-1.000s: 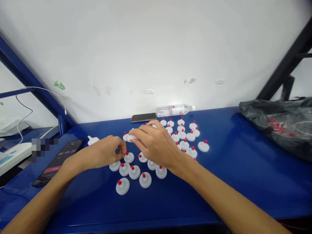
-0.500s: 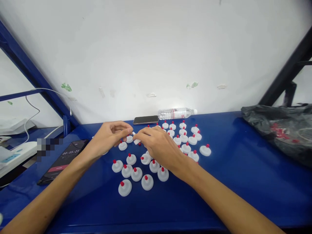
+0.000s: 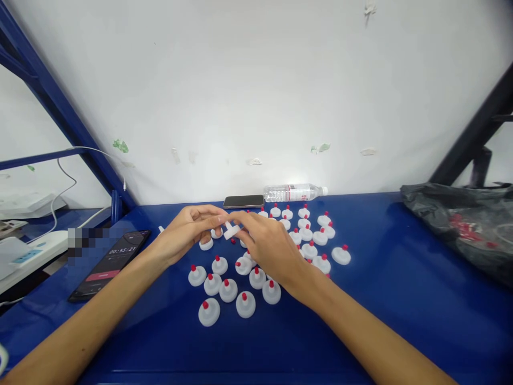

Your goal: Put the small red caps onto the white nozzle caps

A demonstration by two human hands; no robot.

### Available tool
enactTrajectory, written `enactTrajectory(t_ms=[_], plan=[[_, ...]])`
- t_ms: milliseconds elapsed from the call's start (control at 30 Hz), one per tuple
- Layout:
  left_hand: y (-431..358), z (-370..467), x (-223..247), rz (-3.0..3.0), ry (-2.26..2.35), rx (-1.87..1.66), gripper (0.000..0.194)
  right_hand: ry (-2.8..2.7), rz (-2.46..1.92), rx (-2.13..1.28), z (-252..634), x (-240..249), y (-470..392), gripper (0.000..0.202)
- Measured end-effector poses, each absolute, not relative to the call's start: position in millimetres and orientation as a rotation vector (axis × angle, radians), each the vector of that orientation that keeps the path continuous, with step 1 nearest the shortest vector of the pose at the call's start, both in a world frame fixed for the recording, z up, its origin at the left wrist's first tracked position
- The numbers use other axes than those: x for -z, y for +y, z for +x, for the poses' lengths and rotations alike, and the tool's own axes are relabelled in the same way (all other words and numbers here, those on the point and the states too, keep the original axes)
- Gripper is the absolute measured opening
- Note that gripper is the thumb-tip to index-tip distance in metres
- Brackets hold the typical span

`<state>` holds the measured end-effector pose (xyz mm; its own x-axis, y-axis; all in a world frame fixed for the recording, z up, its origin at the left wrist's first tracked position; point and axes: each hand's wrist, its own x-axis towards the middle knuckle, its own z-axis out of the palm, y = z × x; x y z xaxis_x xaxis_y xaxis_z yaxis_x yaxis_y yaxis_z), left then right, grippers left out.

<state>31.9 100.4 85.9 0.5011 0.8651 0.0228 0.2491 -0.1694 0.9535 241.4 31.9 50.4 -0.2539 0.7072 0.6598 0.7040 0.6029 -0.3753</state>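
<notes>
Between my two hands is a white cap [image 3: 231, 231] with a narrow nozzle that points up and to the left. My right hand [image 3: 266, 243] pinches its disc. The fingertips of my left hand [image 3: 188, 230] are closed at the nozzle tip; whether they hold a small red tip is too small to tell. Around and below the hands, several white caps with red tips [image 3: 246, 305] stand on the blue table [image 3: 168, 342]. One of them [image 3: 242, 266] leans to the left. A small red piece [image 3: 233, 241] lies under the hands.
At the back lie a dark phone [image 3: 243, 201] and a clear bottle [image 3: 294, 192]. A larger phone [image 3: 112, 262] showing a timer is at the left, beside a white power strip [image 3: 40, 254]. A black bag [image 3: 433, 206] with red pieces sits at the right.
My hands have come together at the white cap, which is now turned with its nozzle toward my left fingers. The whole view has shifted slightly.
</notes>
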Motion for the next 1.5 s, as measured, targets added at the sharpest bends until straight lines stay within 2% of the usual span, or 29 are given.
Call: enactTrajectory(t_ms=[133,333,433,767,1033,1500], plan=[[98.9,33.8,-82.3,1.652,0.970,-0.837,0.022,-1.741,-1.079,-0.361,237.1,-58.4,29.0,0.016],[95.9,37.4,-79.9,1.637,0.987,-1.003,0.025,-1.534,-0.904,-0.655,228.0,-64.3,21.6,0.015],[93.3,38.8,-80.2,1.682,0.981,-1.035,0.025,-1.488,-0.955,-0.586,224.6,-60.7,22.9,0.024],[90.7,42.3,-83.2,2.025,0.986,-0.863,0.035,-1.587,-1.075,-0.296,237.6,-59.5,29.3,0.026],[86.1,39.8,-79.5,2.358,0.930,-0.886,0.044,-1.634,-0.958,-0.292,236.9,-53.5,30.5,0.031],[86.4,39.1,-75.1,2.449,0.888,-0.942,0.046,-1.721,-0.895,-0.225,237.8,-49.2,28.1,0.038]])
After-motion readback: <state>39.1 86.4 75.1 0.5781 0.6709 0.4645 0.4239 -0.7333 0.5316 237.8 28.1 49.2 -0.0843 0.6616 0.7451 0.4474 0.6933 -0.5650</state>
